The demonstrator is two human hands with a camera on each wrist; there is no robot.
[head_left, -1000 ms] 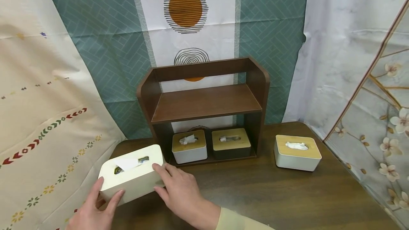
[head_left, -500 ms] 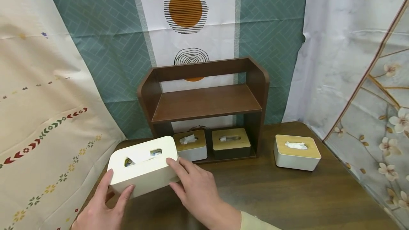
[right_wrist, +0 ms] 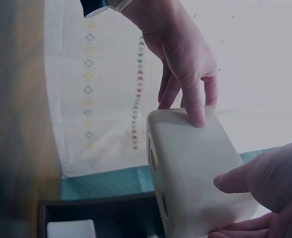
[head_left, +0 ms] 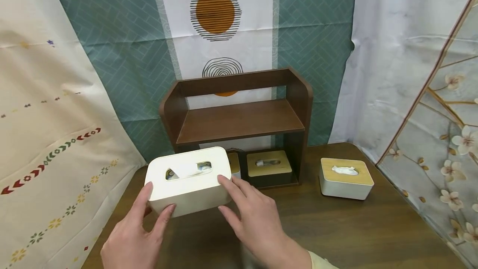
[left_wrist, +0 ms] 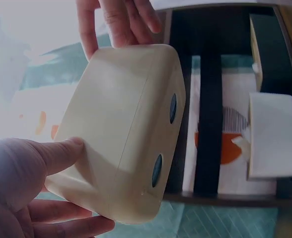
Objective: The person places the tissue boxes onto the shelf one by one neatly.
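Note:
A cream tissue box [head_left: 198,203] with a white tissue across its slotted top is held in the air, tilted, in front of the shelf's left side. My left hand [head_left: 132,235] grips its left end, thumb on the front wall. At the opposite end my right hand [head_left: 257,217] holds the box between thumb and fingers. Both wrist views show the thumbs pressed on the box's side. Behind it, a white tissue box with a wooden lid [head_left: 234,163] is partly hidden. Beside that one stands a dark tissue box with a wooden lid [head_left: 270,167].
The brown two-level shelf [head_left: 240,121] stands at the back of the wooden table [head_left: 298,231], the two wooden-lidded boxes on its lower level. To its right sits another white tissue box with a wooden lid [head_left: 345,184]. Patterned cloths [head_left: 317,53] hang around the table.
Both hands have carried the cream tissue box right and upward in the head view. It now covers most of the white box on the lower shelf.

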